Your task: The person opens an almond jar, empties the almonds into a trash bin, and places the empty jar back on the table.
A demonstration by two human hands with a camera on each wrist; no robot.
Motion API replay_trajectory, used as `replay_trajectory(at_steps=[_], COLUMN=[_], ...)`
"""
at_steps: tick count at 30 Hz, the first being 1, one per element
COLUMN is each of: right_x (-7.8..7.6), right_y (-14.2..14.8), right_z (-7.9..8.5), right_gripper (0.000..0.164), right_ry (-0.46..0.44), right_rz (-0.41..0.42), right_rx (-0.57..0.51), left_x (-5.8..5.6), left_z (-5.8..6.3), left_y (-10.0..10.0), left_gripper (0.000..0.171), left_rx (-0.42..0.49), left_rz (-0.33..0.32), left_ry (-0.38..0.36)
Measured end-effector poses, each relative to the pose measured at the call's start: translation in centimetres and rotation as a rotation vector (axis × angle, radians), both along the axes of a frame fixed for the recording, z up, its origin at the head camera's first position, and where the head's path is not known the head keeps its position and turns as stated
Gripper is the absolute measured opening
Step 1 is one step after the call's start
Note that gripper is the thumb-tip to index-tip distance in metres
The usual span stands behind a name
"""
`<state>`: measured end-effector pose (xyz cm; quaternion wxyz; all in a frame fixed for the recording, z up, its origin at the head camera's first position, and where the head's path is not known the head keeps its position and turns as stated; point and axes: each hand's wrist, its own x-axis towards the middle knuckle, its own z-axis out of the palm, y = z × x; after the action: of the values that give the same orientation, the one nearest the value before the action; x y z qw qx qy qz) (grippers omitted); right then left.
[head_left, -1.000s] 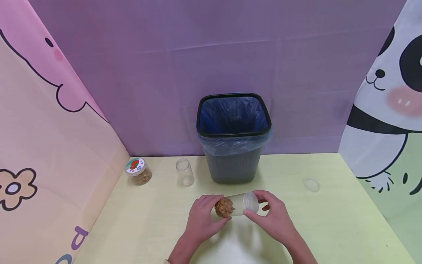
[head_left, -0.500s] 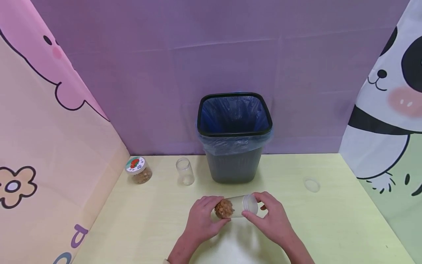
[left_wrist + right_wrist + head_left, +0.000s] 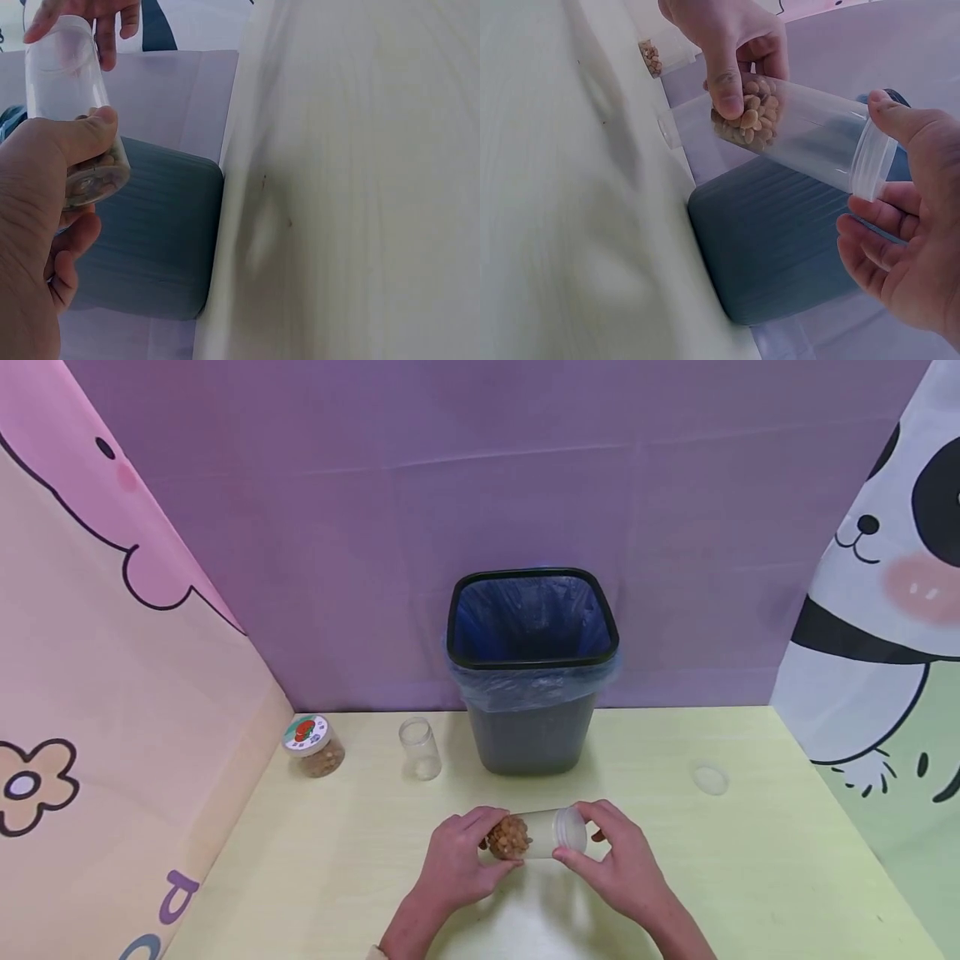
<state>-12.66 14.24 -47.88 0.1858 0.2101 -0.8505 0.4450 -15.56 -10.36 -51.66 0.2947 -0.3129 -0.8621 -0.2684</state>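
Both hands hold a clear plastic jar lying on its side above the table. Brown nut-like pieces are gathered at its base end. My left hand grips that base end, thumb and fingers on opposite sides of the wall. At the other end sits a translucent lid, its rim pinched between the thumb and fingers of my right hand. In the left wrist view, the left thumb presses on the jar wall near the base.
Behind the jar stands a grey bin lined with a blue bag. Left of it are a clear uncapped jar and a jar with a printed lid and brown contents. A thin clear disc lies on the table at right.
The lid end of the jar has dipped slightly with the right hand, so the jar lies more level. Both hands keep their hold.
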Motion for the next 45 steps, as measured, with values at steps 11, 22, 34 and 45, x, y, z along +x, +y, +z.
replay_trajectory(at_steps=[11, 22, 34, 45], right_x=[0.4, 0.2, 0.7, 0.4], right_y=[-0.4, 0.1, -0.6, 0.5], right_z=[-0.1, 0.4, 0.7, 0.4], right_gripper=[0.044, 0.062, 0.037, 0.049], right_ry=[0.035, -0.052, -0.324, -0.192], right_rz=[0.041, 0.149, -0.211, 0.037], right_rx=[-0.003, 0.010, 0.206, 0.074], left_x=[0.2, 0.4, 0.7, 0.7], left_z=[-0.3, -0.7, -1.0, -1.4], left_y=[-0.3, -0.5, -0.8, -0.9], left_gripper=[0.056, 0.057, 0.057, 0.059], left_rx=[-0.008, 0.003, 0.030, -0.002], left_rz=[-0.017, -0.002, 0.003, 0.008], left_ry=[-0.041, -0.069, -0.063, -0.085])
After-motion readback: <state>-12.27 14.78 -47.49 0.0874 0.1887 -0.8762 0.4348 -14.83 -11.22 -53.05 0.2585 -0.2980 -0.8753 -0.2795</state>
